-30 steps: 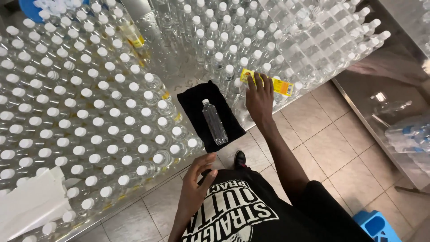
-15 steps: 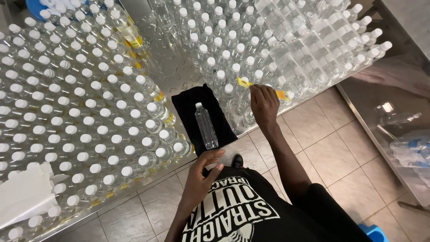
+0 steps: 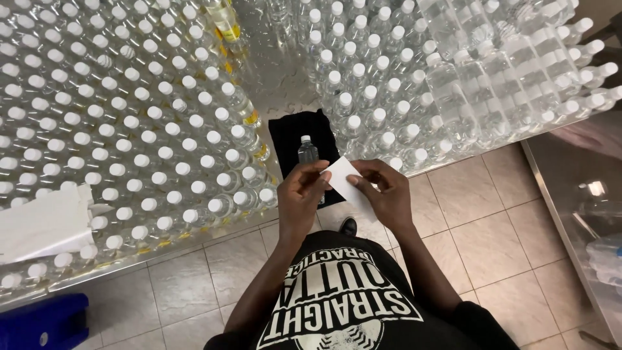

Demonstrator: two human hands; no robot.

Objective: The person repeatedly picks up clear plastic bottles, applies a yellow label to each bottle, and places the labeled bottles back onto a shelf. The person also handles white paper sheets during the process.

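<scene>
A: Both hands raised together over the table edge; left hand [image 3: 302, 194] and right hand [image 3: 387, 193] pinched on one white rectangular label [image 3: 348, 186], backing side up; fingertips at opposite ends, probably to keep the strip flat and off the palms.

B: Label location?

A: Held in the air between the hands, just above the near end of the black cloth [image 3: 289, 139]; long axis diagonal, upper end toward the left hand, lower end toward the right and the body.

B: Bottle?

A: One clear bottle [image 3: 308, 151] lying on the cloth, white cap pointing away from the body, long axis running away from the table edge; lower part hidden behind the left hand; laid flat, likely so the side wall faces up; cloth likely there to stop rolling.

B: Surroundings?

A: Upright capped bottles [image 3: 129, 129] crowded on the steel table [image 3: 272, 78] either side; white paper stack [image 3: 42, 223] at far left.
</scene>
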